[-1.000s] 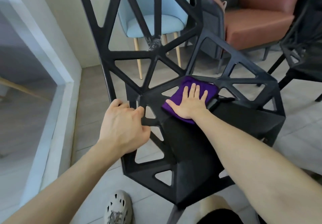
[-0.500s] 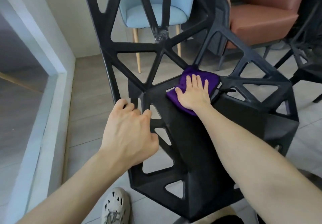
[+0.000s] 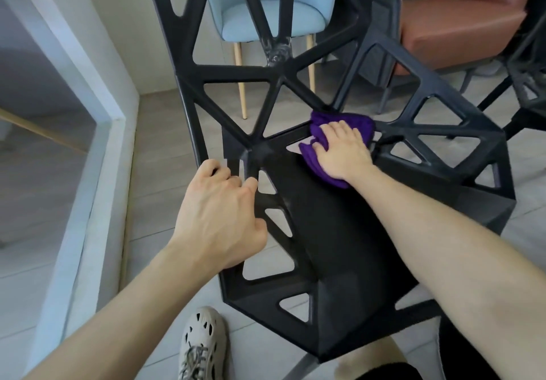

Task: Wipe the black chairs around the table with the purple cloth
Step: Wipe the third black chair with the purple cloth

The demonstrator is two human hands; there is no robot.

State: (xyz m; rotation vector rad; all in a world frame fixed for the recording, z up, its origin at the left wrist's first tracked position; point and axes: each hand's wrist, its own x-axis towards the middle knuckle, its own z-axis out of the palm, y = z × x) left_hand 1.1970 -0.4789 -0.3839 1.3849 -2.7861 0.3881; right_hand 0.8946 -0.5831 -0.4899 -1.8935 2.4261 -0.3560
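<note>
**A:** Listing near to far: what is lying closest?

**B:** Entry one: a pale perforated shoe [image 3: 204, 344], standing on the floor tiles at the near edge. Entry two: the left hand [image 3: 218, 217], its fingers curling round a strut on the left rim of the black chair [image 3: 339, 238] and steadying it.

**A:** And beyond that?

**B:** Entry three: the right hand [image 3: 342, 152], lying flat with fingers nearly straight and gripping nothing. It is pressing the purple cloth [image 3: 362, 121] onto the far end of the seat, where the backrest is rising. The cloth is bunching along its far edge.

**A:** What am I noting under hazards?

**B:** The cloth is sitting just beside open cut-outs, so a hard push could be feeding a fold through a gap or snagging it on a strut. If the left grip is slackening, the wiping pressure could be sliding the chair away over the smooth tiles.

**A:** Sliding toward what?

**B:** Entry four, far: a light blue chair [image 3: 271, 19], a brown upholstered seat [image 3: 461, 16], and another black chair [image 3: 529, 84] at the far right.
</note>
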